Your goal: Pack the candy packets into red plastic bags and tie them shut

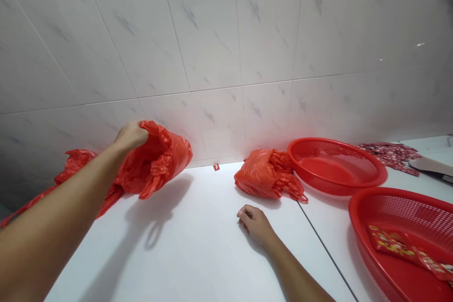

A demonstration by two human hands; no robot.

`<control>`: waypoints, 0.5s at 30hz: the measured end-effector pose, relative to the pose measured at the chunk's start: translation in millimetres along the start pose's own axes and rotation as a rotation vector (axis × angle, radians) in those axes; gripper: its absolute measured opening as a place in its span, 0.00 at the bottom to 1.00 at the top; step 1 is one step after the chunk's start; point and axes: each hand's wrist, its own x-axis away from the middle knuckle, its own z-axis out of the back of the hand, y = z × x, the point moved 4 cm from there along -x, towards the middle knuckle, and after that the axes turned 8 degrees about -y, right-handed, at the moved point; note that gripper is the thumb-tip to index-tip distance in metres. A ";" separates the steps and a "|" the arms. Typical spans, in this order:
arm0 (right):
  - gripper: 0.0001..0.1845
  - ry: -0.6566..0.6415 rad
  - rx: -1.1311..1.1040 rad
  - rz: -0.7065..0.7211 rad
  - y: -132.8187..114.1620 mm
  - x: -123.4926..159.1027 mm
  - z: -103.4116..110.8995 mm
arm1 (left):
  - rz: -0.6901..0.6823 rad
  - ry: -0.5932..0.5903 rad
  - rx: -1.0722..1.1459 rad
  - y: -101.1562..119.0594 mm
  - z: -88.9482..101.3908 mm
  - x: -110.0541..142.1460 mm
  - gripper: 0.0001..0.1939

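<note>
My left hand [132, 136] is closed on a red plastic bag [173, 153], gripping it by its upper edge. The bag is lifted over the white table [198, 240], its mouth gaping towards me, and its shadow falls below it. What the bag holds, if anything, I cannot make out. Beside and behind my left forearm lies more crumpled red plastic [78, 163]. My right hand [255, 222] rests on the table with its fingers curled in and nothing visible in them. Just beyond it sits a second, bulging red plastic bag [256, 174].
To the right stand two red plastic baskets, a farther one [332, 167] and a nearer one [361, 226] with red printed packets [396, 245] inside. A patterned cloth [389, 155] and a pale flat object [433, 166] lie beyond. A small red tag [216, 167] is near the tiled wall [212, 56].
</note>
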 end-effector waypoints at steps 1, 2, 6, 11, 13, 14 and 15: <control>0.13 -0.001 0.001 0.000 0.4 -0.2 0.2 | 0.009 -0.034 -0.070 -0.1 0.5 2.1 0.10; 0.13 -0.002 0.000 0.000 0.7 -0.2 0.4 | 0.015 -0.061 -0.120 -0.2 -0.1 4.4 0.06; 0.12 -0.003 -0.011 0.000 -0.6 1.0 0.1 | 0.007 -0.033 -0.220 3.2 -3.0 15.6 0.10; 0.13 -0.002 -0.044 0.012 -4.0 3.0 -0.5 | 0.038 0.316 -0.188 11.9 13.2 28.0 0.16; 0.13 -0.003 -0.043 0.012 -4.4 3.3 -0.2 | 0.055 0.444 -0.157 14.8 20.3 28.9 0.19; 0.13 -0.004 -0.039 0.011 -4.5 3.3 0.0 | 0.055 0.477 -0.138 15.9 22.1 28.2 0.21; 0.13 -0.005 -0.035 0.012 -4.3 3.2 0.2 | 0.049 0.479 -0.116 16.5 22.0 26.7 0.22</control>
